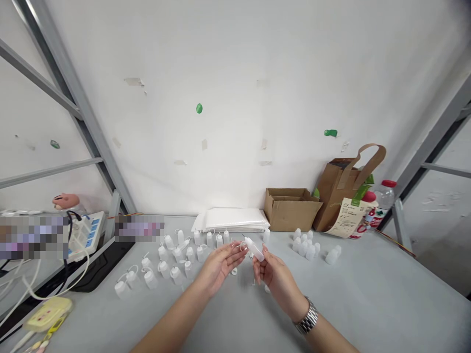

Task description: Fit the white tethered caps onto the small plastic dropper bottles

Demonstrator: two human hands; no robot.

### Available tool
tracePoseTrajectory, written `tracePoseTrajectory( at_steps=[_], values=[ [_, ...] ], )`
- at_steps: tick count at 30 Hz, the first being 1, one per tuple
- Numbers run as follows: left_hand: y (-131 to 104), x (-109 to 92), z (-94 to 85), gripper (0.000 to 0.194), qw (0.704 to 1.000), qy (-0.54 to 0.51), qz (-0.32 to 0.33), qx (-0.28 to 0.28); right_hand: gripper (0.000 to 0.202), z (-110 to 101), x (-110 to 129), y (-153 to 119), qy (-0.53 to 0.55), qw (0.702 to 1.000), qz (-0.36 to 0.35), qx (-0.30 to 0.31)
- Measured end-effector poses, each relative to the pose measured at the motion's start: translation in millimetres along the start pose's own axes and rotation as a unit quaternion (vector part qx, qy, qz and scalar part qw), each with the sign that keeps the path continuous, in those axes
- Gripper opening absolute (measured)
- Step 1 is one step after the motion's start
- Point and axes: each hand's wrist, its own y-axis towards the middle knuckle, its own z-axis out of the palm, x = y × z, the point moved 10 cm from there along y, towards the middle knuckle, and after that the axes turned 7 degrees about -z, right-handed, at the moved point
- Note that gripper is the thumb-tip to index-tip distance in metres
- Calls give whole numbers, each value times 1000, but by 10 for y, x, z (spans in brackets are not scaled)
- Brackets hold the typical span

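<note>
A small translucent white squeeze bottle (254, 249) with a thin nozzle is held tilted above the middle of the table, its tip pointing up and left. My right hand (274, 272) is closed round its lower body. At the nozzle end, the fingertips of my left hand (223, 264) are pinched on the small tethered cap (243, 243); the exact contact is partly hidden. Below and between the hands lies a small white round piece (234, 271). Several similar bottles with looped caps (150, 278) stand in loose rows to the left of my left hand.
Several white bottles without visible nozzles (310, 251) cluster at the right. Behind are a stack of white padded sheets (235, 219), a cardboard box (292, 215), a paper bag (333, 191) and a red-capped bottle (385, 198). A power strip (90, 235) and cables lie left.
</note>
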Motion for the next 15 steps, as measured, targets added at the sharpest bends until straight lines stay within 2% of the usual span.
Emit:
tracePoseTrajectory(
  at_steps=[8,11,15],
  values=[
    [39,-20,-144,14,998,-21,-3,-58,48,-42,63,4,-68,998,-15,-13],
    [37,-17,-195,15,996,-38,-4,-80,48,-67,110,-8,-139,989,-33,-21],
    [21,-29,-192,15,996,-45,-1,-77,46,-82,196,-41,-263,961,-82,-29]
  ],
)
